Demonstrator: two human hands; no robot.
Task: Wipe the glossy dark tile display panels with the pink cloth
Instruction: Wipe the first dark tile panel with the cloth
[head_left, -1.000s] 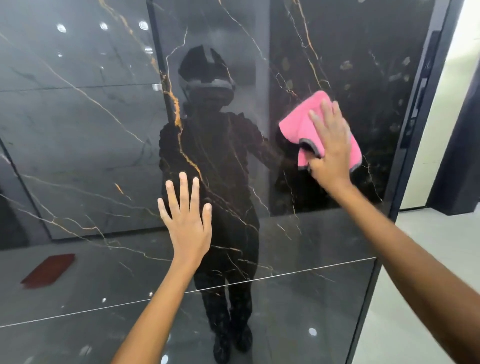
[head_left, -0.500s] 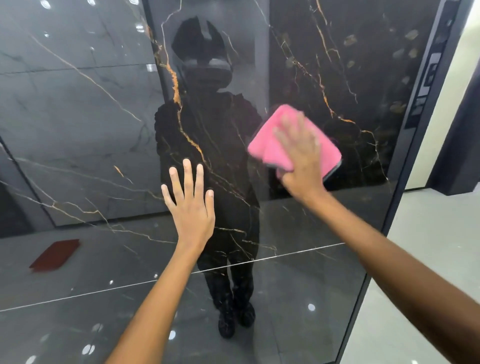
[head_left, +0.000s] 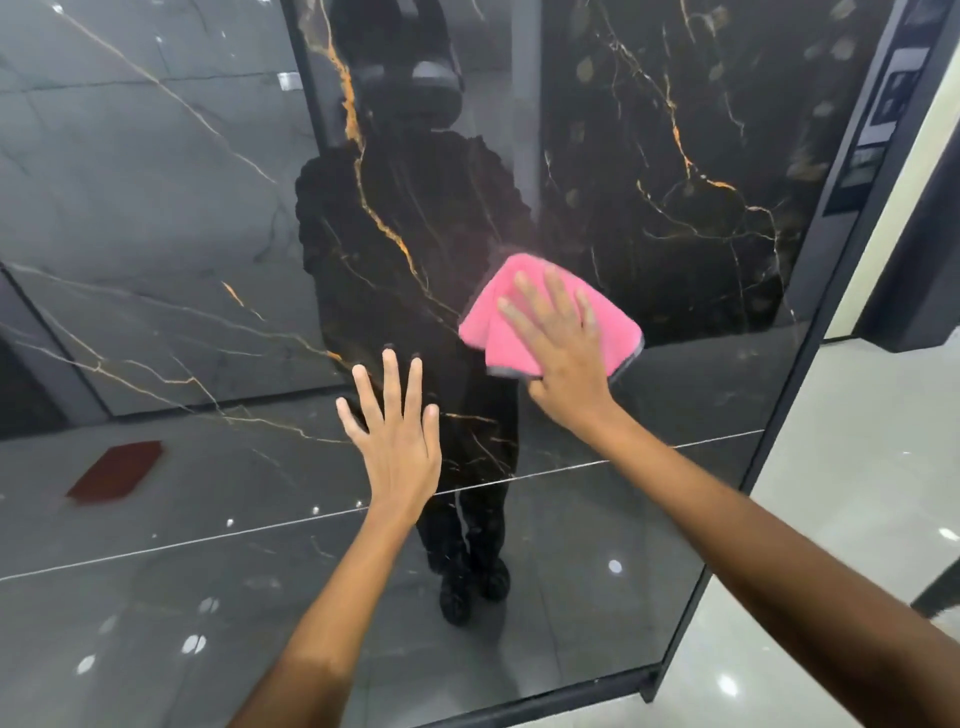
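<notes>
Glossy black tile display panel with gold veins (head_left: 701, 156) fills most of the frame, a red rectangle reflected (head_left: 115, 470) at lower left. Left hand (head_left: 397, 441) at centre, flat on the panel, fingers straight and slightly spread, holding nothing. Just right of it, right hand (head_left: 561, 348) presses the folded pink microfibre cloth with grey edging (head_left: 498, 322) against the panel, fingers straight and spread. Pale glossy floor (head_left: 831, 467) at right edge.

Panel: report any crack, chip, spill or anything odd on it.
Nothing stands out. The panel shows no crack or chip; its gold lines are veining. The right hand presses the cloth flat on it; the left hand rests open beside.
</notes>
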